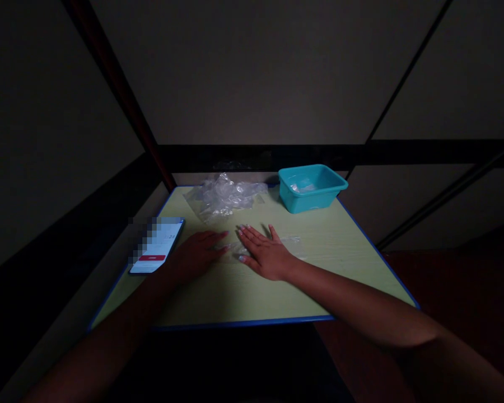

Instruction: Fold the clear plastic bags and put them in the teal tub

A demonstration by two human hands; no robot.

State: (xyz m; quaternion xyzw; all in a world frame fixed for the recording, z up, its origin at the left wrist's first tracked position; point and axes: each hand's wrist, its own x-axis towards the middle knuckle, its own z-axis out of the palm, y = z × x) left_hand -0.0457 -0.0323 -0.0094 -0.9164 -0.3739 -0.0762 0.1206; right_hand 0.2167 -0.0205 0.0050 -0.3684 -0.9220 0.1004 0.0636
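A clear plastic bag (293,242) lies flat on the table, partly covered by my hands. My right hand (265,254) rests palm down on it with the fingers stretched out. At the bag's left end is my left hand (199,254), its fingers extended toward the right hand and the thumb near the plastic. Neither hand is closed around anything. Beyond them a crumpled heap of clear plastic bags (224,196) sits near the table's far edge.
A turquoise plastic basket (308,198) with some clear plastic inside stands at the back right of the table (340,268). A lit phone (157,246) lies at the left edge, close to my left forearm. Dark panelled walls stand behind the table.
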